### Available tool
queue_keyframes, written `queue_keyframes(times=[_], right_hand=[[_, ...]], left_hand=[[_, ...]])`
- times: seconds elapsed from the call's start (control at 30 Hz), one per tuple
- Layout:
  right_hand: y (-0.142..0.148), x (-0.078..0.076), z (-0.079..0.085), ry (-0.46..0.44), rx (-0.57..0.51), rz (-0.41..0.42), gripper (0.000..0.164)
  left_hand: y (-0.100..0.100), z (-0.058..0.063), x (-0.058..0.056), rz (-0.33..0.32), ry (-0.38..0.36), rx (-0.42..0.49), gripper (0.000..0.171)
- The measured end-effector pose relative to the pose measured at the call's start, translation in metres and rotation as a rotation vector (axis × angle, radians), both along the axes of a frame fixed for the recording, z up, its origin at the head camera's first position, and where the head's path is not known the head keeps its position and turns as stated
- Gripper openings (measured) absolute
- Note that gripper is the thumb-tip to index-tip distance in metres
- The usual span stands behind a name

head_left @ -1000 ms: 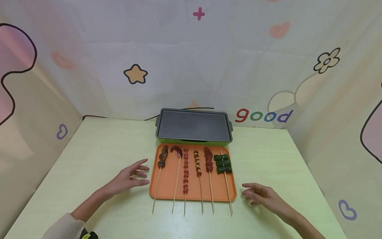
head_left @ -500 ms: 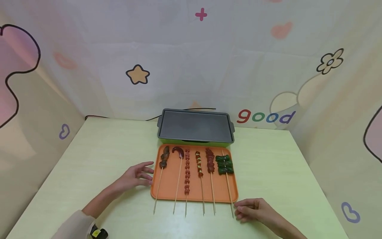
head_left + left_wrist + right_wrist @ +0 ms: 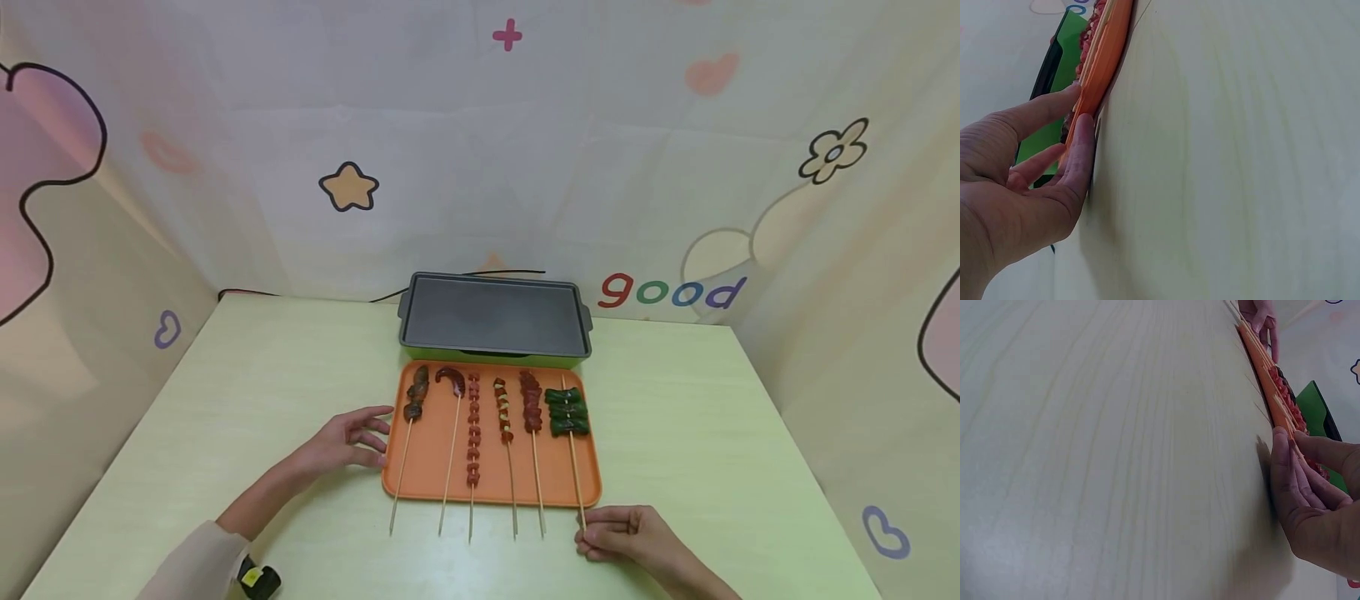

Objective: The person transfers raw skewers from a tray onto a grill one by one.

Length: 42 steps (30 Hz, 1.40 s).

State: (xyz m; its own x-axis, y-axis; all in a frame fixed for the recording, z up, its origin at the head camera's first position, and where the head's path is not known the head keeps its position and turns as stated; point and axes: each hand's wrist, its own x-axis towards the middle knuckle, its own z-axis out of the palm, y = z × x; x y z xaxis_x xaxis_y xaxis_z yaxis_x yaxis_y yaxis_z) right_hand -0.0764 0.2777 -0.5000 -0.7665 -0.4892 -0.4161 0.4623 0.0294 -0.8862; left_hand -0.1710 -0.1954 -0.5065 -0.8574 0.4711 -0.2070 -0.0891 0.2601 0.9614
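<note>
An orange tray (image 3: 426,477) bears a row of several food skewers, their sticks reaching over its near edge. At the right end lies a green pepper skewer (image 3: 568,412); my right hand (image 3: 632,538) pinches its stick near the tip, just off the tray's front right corner. My left hand (image 3: 345,442) has its fingers spread at the tray's left edge, fingertips right at the rim beside a dark brown skewer (image 3: 417,393). Between these lie a curved dark red piece on a stick (image 3: 453,382), a long red-bead skewer (image 3: 473,429) and a reddish meat skewer (image 3: 531,402).
Directly behind the tray stands an electric griddle (image 3: 495,315) with a flat dark plate and green base. A black cord (image 3: 386,296) runs along the back of the pale table (image 3: 675,392). Printed cloth (image 3: 480,167) hangs behind and at both sides.
My right hand has come left and nearer from beside the tray and now pinches the green pepper skewer's stick. My left hand has moved slightly right, up to the tray's edge.
</note>
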Motion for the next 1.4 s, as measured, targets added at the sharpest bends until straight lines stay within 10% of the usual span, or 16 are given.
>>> queue_keyframes(times=[0.93, 1.4], right_hand=[[0.010, 0.012, 0.001, 0.053, 0.054, -0.044, 0.049], [0.025, 0.007, 0.008, 0.062, 0.129, -0.213, 0.051]], left_hand=[[0.003, 0.002, 0.000, 0.077, -0.048, 0.024, 0.067], [0.003, -0.001, -0.001, 0.082, -0.079, 0.078, 0.066]])
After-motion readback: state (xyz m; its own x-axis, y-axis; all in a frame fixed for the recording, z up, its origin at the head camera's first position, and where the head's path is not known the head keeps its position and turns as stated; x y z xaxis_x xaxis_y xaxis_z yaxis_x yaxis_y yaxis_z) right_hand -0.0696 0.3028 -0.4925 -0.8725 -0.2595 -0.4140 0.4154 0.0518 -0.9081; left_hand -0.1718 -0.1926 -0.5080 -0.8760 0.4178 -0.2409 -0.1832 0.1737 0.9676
